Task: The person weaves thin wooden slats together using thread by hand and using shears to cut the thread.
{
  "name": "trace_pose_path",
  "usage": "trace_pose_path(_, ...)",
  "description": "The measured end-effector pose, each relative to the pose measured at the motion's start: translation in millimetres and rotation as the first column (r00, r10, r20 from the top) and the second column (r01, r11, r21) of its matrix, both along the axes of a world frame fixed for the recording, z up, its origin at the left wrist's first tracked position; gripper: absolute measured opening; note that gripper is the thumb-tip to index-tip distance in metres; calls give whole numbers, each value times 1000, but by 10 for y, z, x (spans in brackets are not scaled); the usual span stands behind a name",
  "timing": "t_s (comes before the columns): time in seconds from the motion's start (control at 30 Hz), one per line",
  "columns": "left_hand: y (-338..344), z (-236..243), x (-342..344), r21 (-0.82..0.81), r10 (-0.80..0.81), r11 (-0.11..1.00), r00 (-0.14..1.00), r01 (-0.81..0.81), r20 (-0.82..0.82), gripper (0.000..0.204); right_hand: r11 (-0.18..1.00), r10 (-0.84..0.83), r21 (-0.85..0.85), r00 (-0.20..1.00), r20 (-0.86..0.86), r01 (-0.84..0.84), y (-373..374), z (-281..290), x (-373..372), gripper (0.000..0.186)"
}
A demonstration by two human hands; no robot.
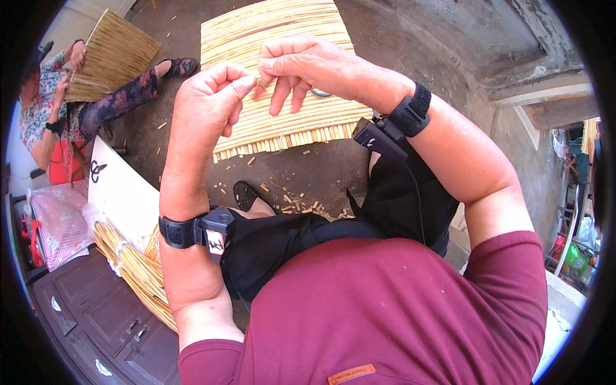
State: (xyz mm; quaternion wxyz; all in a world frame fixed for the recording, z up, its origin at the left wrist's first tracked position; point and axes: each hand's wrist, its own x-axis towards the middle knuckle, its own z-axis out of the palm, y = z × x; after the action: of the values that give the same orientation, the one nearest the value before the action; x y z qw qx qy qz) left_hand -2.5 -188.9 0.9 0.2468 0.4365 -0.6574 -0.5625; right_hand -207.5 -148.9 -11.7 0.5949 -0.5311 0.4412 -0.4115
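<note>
Both my hands are raised over a mat of straw-coloured stalks (234, 42) lying on the floor in front of me. The mat's near edge shows a row of cut stalk ends. My left hand (215, 96) is closed in a pinch of thumb and forefinger. Its fingertips almost meet those of my right hand (303, 67), which also pinches, its other fingers curled loosely below. Whatever lies between the fingertips is too thin and small to name. A small blue curved thing (322, 94) shows on the mat beneath my right wrist, partly hidden.
Short stalk offcuts (301, 204) litter the floor by my shoe (246, 195). At left lie a tied bundle of stalks (131, 260), a white board (125, 192) with black-handled scissors (96, 170), and a dark wooden cabinet (96, 308). Far left, another person holds a similar mat (115, 54).
</note>
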Motion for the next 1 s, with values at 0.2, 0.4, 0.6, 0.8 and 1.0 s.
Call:
trace_pose_path(0.2, -3, 107, 90, 94, -185, 979, 982, 181, 36, 11, 996, 71, -54, 996, 60, -68, -14, 26, -316, 23)
trace_pose_path(0.4, -36, 170, 80, 132, -184, 885, 597, 446, -781, 14, 999, 42, -31, 999, 13, -42, -9, -70, -427, 20)
trace_pose_path(0.6, -22, 105, 77, 72, -162, 884, 449, 461, -879, 17, 991, 121, -37, 972, -202, -131, 55, -27, -320, 14)
trace_pose_path(0.8, -70, 73, 85, -1, -196, 915, 443, 403, -875, 35, 975, 166, -56, 877, -452, -214, 114, 10, -254, 11)
trace_pose_path(1.0, -84, 72, 181, 51, -89, 949, 421, 310, -903, 41, 956, 73, -179, 778, -625, -234, 94, -75, -205, 11)
